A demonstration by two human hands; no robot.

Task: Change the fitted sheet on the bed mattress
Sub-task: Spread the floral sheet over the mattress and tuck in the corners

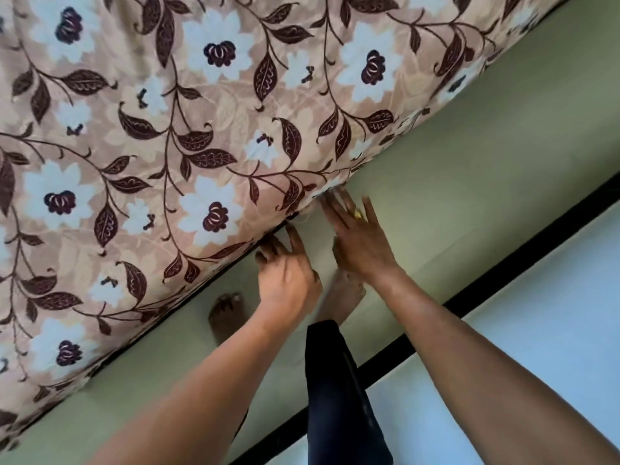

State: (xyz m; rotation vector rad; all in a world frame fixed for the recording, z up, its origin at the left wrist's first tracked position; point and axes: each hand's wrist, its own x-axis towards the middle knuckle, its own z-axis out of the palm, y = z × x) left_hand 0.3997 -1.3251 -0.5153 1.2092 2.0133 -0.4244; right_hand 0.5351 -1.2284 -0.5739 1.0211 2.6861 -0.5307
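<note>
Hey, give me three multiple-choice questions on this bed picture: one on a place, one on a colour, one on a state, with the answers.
1. Where do the left hand and right hand reach?
A. the lower edge of the floral sheet
B. a pillow
C. a wall shelf

2. What colour is the floor beside the bed?
A. red
B. pale green
C. black

3. How are the right hand's fingers?
A. straight and spread
B. closed in a fist
C. wrapped round a pillow

Answers:
1 A, both sets of fingertips meet the sheet where it turns under.
2 B, the surface under the bare feet is pale green.
3 A, each finger lies extended and apart.
</note>
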